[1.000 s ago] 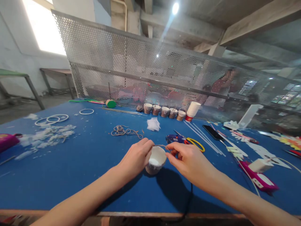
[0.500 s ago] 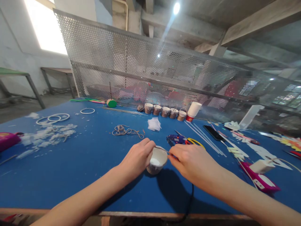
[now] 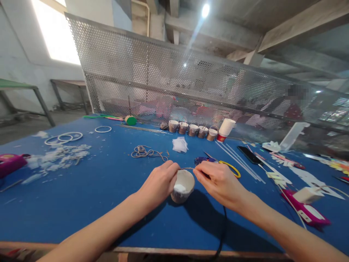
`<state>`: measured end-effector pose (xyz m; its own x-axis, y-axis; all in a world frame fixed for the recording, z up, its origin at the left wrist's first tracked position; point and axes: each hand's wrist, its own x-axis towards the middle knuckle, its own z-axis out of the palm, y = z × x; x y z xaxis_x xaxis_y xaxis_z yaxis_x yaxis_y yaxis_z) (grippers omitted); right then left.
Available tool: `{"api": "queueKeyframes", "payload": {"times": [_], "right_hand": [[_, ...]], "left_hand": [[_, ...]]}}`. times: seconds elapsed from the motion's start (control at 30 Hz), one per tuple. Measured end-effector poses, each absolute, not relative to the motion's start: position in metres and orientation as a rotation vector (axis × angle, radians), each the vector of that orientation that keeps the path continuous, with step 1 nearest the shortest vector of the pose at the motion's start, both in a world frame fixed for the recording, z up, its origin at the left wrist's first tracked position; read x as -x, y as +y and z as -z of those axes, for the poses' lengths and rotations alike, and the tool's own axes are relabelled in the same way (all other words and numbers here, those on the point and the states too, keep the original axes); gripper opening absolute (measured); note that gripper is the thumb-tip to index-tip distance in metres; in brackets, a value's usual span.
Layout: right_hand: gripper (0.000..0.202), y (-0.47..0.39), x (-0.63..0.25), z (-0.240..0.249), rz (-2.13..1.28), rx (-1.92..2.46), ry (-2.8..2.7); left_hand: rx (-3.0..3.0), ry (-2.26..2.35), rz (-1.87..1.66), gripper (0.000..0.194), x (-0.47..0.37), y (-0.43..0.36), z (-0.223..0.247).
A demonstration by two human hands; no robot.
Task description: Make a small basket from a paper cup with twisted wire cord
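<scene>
A paper cup with a greyish-brown wrapped outside and white inside stands in front of me, its mouth toward me. My left hand is closed at its left rim, thumb against the near side; the fingertips are partly hidden. A short piece of thin brown cord runs over the far rim from the left fingers to my right hand. The right thumb and forefinger pinch the cord's other end, just right of the rim. Behind the right hand lie yellow-handled scissors and a blue glue gun, partly covered.
Ahead lie a loose cord coil and white pieces. Several wrapped cups and a paper cup stack line the mesh panel. White sticks, a phone and a magenta power strip are rightward; scraps leftward.
My right hand has risen slightly and turned, drawing the cord into a straighter line above the cup's far rim. The left hand and cup have stayed nearly where they were.
</scene>
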<state>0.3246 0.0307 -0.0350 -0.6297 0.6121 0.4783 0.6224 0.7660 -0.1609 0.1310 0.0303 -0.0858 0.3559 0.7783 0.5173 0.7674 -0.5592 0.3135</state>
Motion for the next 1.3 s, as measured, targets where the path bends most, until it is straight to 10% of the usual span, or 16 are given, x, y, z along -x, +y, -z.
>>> {"api": "queueKeyframes", "payload": {"times": [0.17, 0.47, 1.3], "right_hand": [[0.030, 0.025, -0.337, 0.025, 0.346, 0.851, -2.748], [0.031, 0.027, -0.328, 0.006, -0.568, 1.001, -2.677], [0.018, 0.029, -0.329, 0.012, -1.356, 1.172, -2.065]], "left_hand": [[-2.583, 1.449, -0.982, 0.023, -0.133, 0.030, 0.084], [-2.582, 1.401, -1.014, 0.022, -0.133, 0.029, 0.084], [-2.552, 1.437, -1.072, 0.020, -0.132, 0.032, 0.087]]}}
